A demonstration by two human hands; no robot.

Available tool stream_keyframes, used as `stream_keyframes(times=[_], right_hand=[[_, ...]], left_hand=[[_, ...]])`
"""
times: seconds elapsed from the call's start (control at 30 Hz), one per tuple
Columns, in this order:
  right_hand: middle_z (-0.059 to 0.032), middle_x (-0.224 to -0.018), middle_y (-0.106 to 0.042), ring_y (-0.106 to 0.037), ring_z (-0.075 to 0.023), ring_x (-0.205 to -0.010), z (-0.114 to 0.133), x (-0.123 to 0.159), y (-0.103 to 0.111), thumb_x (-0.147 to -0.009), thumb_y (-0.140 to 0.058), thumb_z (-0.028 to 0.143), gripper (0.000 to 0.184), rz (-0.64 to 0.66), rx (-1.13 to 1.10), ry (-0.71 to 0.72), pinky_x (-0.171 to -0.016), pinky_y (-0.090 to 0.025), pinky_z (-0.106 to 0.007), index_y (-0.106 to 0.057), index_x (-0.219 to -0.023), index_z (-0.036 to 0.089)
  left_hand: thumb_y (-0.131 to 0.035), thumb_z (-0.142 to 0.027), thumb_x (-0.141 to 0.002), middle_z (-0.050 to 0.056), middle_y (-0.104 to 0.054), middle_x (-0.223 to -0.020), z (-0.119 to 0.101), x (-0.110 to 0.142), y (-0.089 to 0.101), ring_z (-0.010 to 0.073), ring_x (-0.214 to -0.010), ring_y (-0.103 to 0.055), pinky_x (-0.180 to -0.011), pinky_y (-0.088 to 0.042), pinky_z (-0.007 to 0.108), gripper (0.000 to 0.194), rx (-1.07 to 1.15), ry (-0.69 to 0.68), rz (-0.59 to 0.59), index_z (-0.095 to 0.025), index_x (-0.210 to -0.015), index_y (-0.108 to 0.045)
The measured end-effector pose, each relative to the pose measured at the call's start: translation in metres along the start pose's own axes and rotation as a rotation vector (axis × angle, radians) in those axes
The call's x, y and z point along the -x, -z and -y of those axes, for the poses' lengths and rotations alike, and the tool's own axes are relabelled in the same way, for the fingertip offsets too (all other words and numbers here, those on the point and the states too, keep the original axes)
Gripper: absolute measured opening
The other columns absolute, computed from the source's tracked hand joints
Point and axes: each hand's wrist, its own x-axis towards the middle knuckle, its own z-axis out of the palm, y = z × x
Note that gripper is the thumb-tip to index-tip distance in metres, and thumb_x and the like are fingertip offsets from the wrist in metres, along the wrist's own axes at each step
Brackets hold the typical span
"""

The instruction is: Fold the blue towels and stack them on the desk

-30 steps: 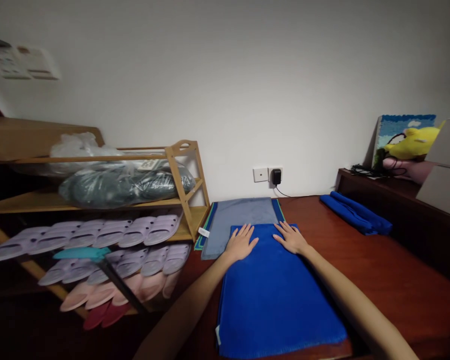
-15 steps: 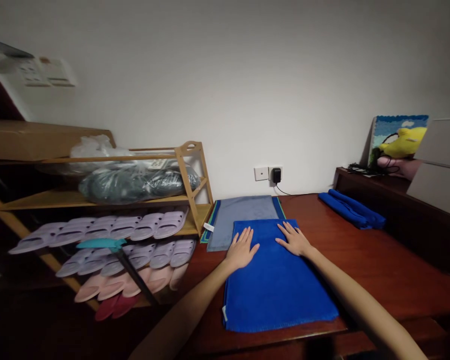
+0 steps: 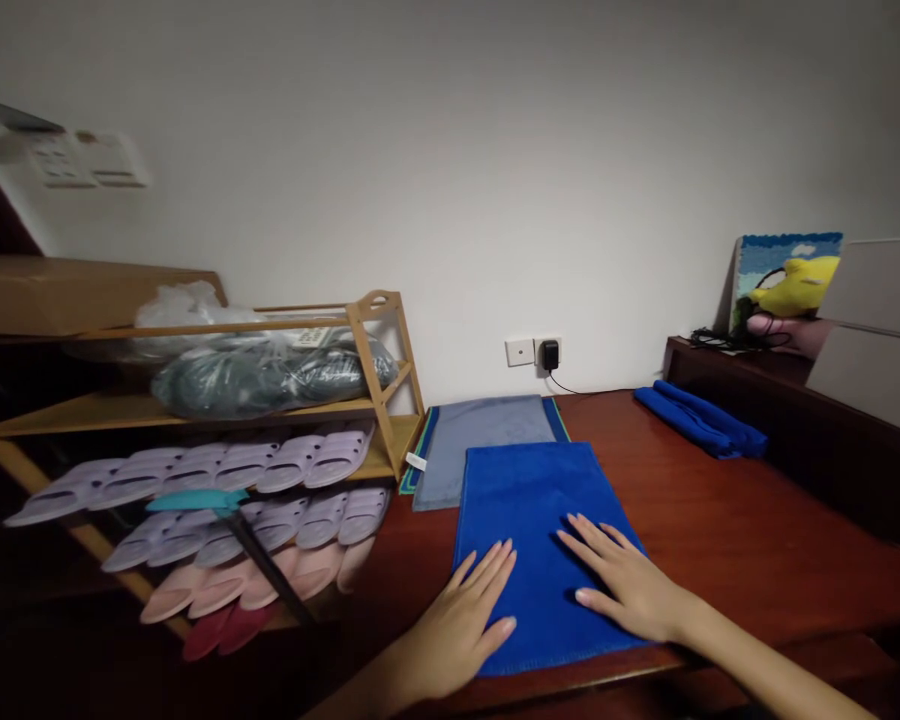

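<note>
A bright blue towel (image 3: 534,505) lies flat on the dark red wooden table (image 3: 727,530), its near hem close to the table's front edge. My left hand (image 3: 461,625) rests palm down on the towel's near left corner, fingers stretched out. My right hand (image 3: 624,582) lies flat on the near right part of the towel, fingers spread. Neither hand holds anything. Behind the blue towel a grey towel (image 3: 480,435) lies on a green-edged one, next to the wall.
A bamboo shoe rack (image 3: 379,375) full of lilac and pink slippers (image 3: 270,470) stands left of the table. Folded blue towels (image 3: 697,420) lie at the back right. A wall socket with a black charger (image 3: 551,353) is behind. A raised dark shelf (image 3: 795,400) with a plush picture is on the right.
Both hands have slid from the towel's far edge back toward me to its near edge, staying flat on it. The view shifted slightly.
</note>
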Motion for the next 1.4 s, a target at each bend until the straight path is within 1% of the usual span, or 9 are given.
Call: stream_keyframes(times=[0.13, 0.33, 0.47, 0.53, 0.67, 0.8, 0.97, 1.23, 1.4], right_hand=[[-0.0004, -0.154, -0.007, -0.009, -0.0250, -0.141, 0.004, 0.022, -0.005, -0.091, -0.038, 0.054, 0.064, 0.010, -0.007, -0.007, -0.113, -0.012, -0.049, -0.013, -0.146, 0.036], [-0.0001, -0.153, -0.010, -0.010, -0.0243, -0.141, 0.005, 0.028, -0.004, -0.091, -0.040, 0.052, 0.062, -0.017, 0.015, -0.014, -0.114, -0.013, -0.048, -0.017, -0.146, 0.035], [0.0025, -0.153, -0.009, -0.011, -0.0239, -0.140, 0.010, 0.050, -0.001, -0.091, -0.041, 0.050, 0.063, -0.058, 0.042, -0.030, -0.114, -0.017, -0.047, -0.013, -0.146, 0.037], [0.0031, -0.152, -0.009, -0.013, -0.0240, -0.140, 0.010, 0.064, -0.005, -0.090, -0.043, 0.049, 0.066, -0.072, 0.082, -0.052, -0.114, -0.018, -0.046, -0.011, -0.146, 0.036], [0.0028, -0.151, -0.013, -0.019, -0.0266, -0.138, 0.004, 0.082, -0.021, -0.087, -0.049, 0.050, 0.071, -0.114, 0.148, -0.046, -0.112, -0.025, -0.045, -0.014, -0.147, 0.034], [0.0030, -0.151, -0.016, -0.024, -0.0276, -0.137, -0.002, 0.085, -0.034, -0.087, -0.050, 0.048, 0.069, -0.174, 0.190, -0.061, -0.112, -0.027, -0.045, -0.018, -0.146, 0.035], [0.0022, -0.149, -0.024, -0.031, -0.0265, -0.134, -0.010, 0.095, -0.045, -0.088, -0.050, 0.043, 0.066, -0.242, 0.268, -0.069, -0.110, -0.033, -0.043, -0.019, -0.146, 0.034], [0.0032, -0.147, -0.028, -0.035, -0.0265, -0.132, -0.020, 0.111, -0.058, -0.090, -0.048, 0.038, 0.063, -0.260, 0.273, -0.064, -0.107, -0.036, -0.043, -0.018, -0.146, 0.037], [0.0008, -0.145, -0.033, -0.040, -0.0279, -0.129, -0.020, 0.116, -0.045, -0.088, -0.049, 0.041, 0.063, -0.242, 0.236, -0.064, -0.104, -0.039, -0.046, -0.023, -0.145, 0.038]], left_hand=[[-0.042, -0.035, -0.094, 0.003, -0.018, -0.152, -0.005, 0.015, 0.002, 0.0221, -0.139, -0.022, -0.111, -0.028, 0.045, 0.067, -0.012, -0.005, -0.014, -0.030, -0.147, -0.001], [-0.044, -0.035, -0.093, 0.003, -0.017, -0.152, -0.009, 0.016, 0.011, 0.0236, -0.139, -0.021, -0.110, -0.026, 0.047, 0.067, -0.016, -0.007, 0.004, -0.031, -0.147, -0.004], [-0.050, -0.035, -0.089, 0.001, -0.017, -0.152, -0.016, 0.038, 0.022, 0.0228, -0.138, -0.024, -0.110, -0.028, 0.044, 0.077, -0.032, -0.049, 0.035, -0.033, -0.146, 0.001], [-0.052, -0.040, -0.087, 0.001, -0.020, -0.150, -0.016, 0.053, 0.018, 0.0221, -0.136, -0.028, -0.110, -0.029, 0.040, 0.081, -0.070, -0.082, 0.039, -0.031, -0.147, 0.002], [-0.052, -0.046, -0.085, 0.006, -0.028, -0.147, -0.010, 0.074, -0.007, 0.0248, -0.131, -0.038, -0.106, -0.034, 0.038, 0.086, -0.168, -0.076, -0.056, -0.024, -0.147, 0.003], [-0.045, -0.040, -0.089, 0.005, -0.029, -0.148, -0.010, 0.080, -0.023, 0.0237, -0.131, -0.038, -0.107, -0.031, 0.037, 0.076, -0.248, -0.007, -0.085, -0.023, -0.148, -0.001], [-0.039, -0.032, -0.094, 0.003, -0.036, -0.146, -0.009, 0.082, -0.026, 0.0199, -0.130, -0.040, -0.107, -0.031, 0.031, 0.062, -0.329, -0.043, -0.175, -0.023, -0.148, -0.011], [-0.043, -0.026, -0.092, 0.004, -0.044, -0.141, -0.009, 0.081, -0.027, 0.0201, -0.128, -0.044, -0.102, -0.040, 0.030, 0.063, -0.359, -0.091, -0.219, -0.021, -0.148, -0.013], [-0.047, -0.032, -0.090, 0.002, -0.047, -0.138, -0.010, 0.087, -0.018, 0.0201, -0.125, -0.047, -0.099, -0.043, 0.031, 0.064, -0.247, -0.057, -0.224, -0.027, -0.147, -0.018]])
